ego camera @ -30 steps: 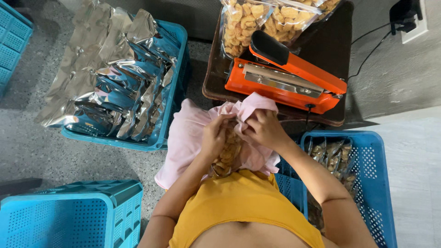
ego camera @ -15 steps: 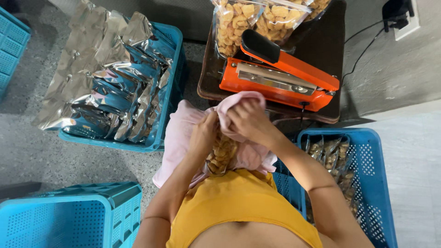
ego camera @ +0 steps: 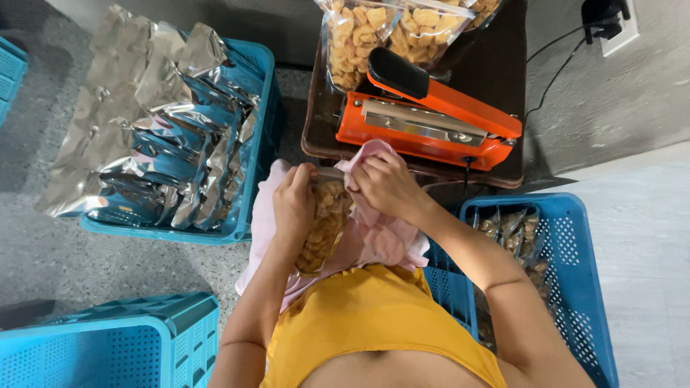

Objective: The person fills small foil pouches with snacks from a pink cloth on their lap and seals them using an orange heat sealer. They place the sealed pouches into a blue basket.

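- Clear snack bag [ego camera: 323, 226] of golden crackers sits upright on the person's lap, on a pink cloth [ego camera: 374, 237], just in front of the low dark worktop [ego camera: 503, 93]; both hands pinch its mouth, seemingly to keep the top edge flat and shut.
- Blue crate [ego camera: 251, 144] to the left holds a stack of silver foil pouches [ego camera: 151, 151], leaning one on another and spilling over its far rim.
- Second blue crate [ego camera: 575, 273] at the right holds filled clear bags lying flat, within reach of the right arm.
- Third blue crate [ego camera: 108, 345] stands upside down at the lower left.
- Orange heat sealer [ego camera: 428, 118] rests on the worktop with its arm raised, jaw facing the lap.
- Two filled clear bags [ego camera: 388, 32] stand behind the sealer.
- Left hand [ego camera: 293, 205]: grip closed round the bag's upper left side.
- Right hand [ego camera: 384, 183]: grip closed, fingers pinching the bag's top edge and a fold of cloth.
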